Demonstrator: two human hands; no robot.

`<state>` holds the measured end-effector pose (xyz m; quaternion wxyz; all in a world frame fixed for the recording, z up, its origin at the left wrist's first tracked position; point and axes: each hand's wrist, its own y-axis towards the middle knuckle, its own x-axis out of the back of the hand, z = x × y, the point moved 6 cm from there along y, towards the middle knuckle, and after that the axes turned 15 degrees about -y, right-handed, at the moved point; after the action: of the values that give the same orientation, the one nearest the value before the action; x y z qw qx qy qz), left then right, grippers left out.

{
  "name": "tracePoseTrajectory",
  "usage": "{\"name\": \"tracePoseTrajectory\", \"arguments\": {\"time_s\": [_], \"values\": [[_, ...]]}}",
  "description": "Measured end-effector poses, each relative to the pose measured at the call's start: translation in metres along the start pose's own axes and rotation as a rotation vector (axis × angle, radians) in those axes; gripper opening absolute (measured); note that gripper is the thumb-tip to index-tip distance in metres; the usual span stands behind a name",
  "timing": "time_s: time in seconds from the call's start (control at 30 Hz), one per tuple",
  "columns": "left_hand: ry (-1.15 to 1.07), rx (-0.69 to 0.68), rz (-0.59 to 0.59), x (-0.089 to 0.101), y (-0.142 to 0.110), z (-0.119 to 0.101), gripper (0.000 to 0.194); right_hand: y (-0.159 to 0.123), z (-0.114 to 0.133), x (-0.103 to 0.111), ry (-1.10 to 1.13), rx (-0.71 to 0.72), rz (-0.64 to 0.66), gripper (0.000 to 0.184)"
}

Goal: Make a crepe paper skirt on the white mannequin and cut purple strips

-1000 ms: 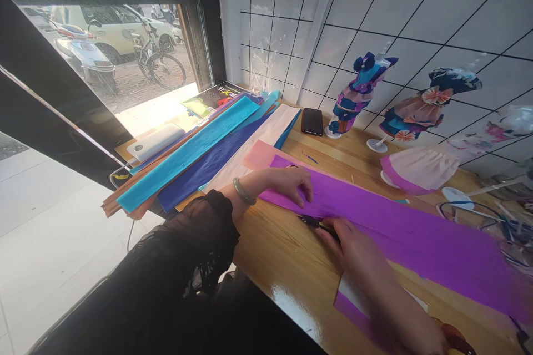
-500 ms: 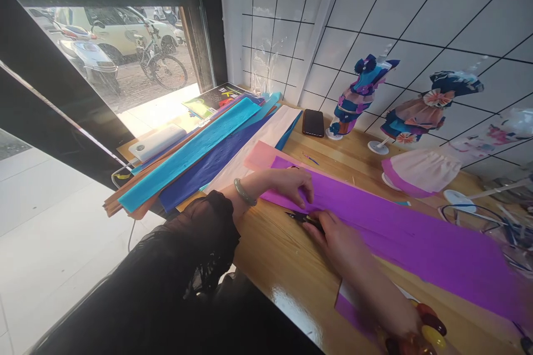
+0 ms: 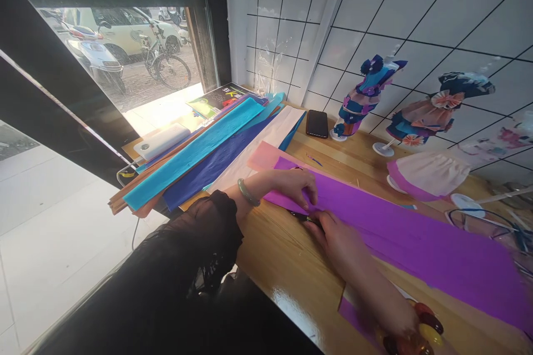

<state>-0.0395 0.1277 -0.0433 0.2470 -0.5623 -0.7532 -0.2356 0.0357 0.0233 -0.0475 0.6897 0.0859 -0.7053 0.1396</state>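
Observation:
A long purple sheet of crepe paper lies across the wooden table. My left hand, with a green bangle at the wrist, rests on its left part, fingers curled and thumb tip drawn in at the paper's near edge. In my right hand is a black utility knife, lying low along that same near edge, its tip pointing left. Part of the knife is hidden under my fingers, which are close to my left thumb. A pink sheet sticks out beneath the purple one.
Strips of blue, cream and brown crepe paper are stacked at the left by a white device. A phone lies near the wall. Several paper-dressed stands and a pale skirt line the back right, with cables nearby.
My right hand and the knife slid left along the paper's near edge, then stayed close to my left hand. My left fingers drew in slightly. The view shifted a little.

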Motion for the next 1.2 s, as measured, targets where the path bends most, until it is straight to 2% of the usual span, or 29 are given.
{"name": "tracePoseTrajectory", "arguments": {"time_s": [0.8,1.0,1.2], "values": [[0.029,0.011,-0.025,0.0,-0.002,0.007,0.025,0.008,0.011,0.005,0.032,-0.028,0.015,0.032],[0.008,-0.015,-0.03,0.0,-0.001,0.005,0.025,0.009,0.015,0.007,0.023,-0.031,0.041,0.034],[0.02,0.018,-0.007,0.0,-0.002,0.001,0.022,0.014,0.02,0.009,0.022,-0.019,0.055,0.034]]}}
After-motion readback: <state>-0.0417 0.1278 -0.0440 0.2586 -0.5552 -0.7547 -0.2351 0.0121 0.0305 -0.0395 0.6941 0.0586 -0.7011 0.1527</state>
